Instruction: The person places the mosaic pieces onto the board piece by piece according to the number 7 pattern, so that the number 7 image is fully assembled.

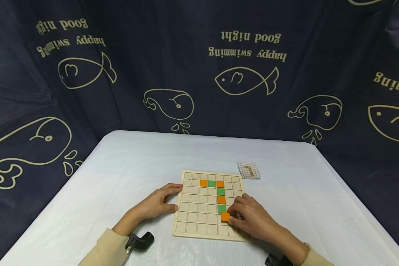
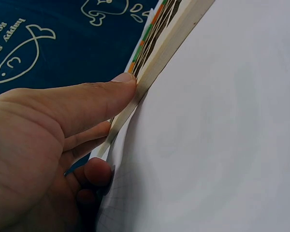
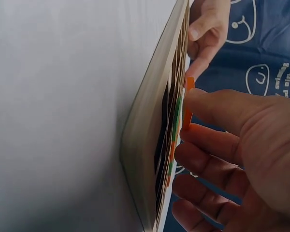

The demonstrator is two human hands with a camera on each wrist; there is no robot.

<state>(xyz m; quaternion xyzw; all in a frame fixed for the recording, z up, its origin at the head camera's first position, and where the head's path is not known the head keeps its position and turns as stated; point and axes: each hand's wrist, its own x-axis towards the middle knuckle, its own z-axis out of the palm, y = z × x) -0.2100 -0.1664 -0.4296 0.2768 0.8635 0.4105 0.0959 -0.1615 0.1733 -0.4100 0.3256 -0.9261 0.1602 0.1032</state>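
A wooden grid board (image 1: pixel 197 209) lies flat on the white table. Set in its cells are an orange tile (image 1: pixel 204 183), a green tile (image 1: pixel 211 184) and another orange one in a row, with green, orange and green tiles running down from the row's right end. Between thumb and index finger my right hand (image 1: pixel 252 218) pinches an orange square tile (image 1: pixel 225 217), just below the lowest green tile (image 1: pixel 221 209). In the right wrist view this tile (image 3: pixel 188 104) stands tilted over the board. My left hand (image 1: pixel 156 203) rests against the board's left edge, thumb and fingers extended.
A small pattern card (image 1: pixel 249 171) with a printed grid lies beyond the board's upper right corner. Black wrist devices (image 1: pixel 141 241) are worn at both wrists. Behind the table (image 1: pixel 146 155) hangs a dark blue curtain (image 1: pixel 199 74) with fish drawings.
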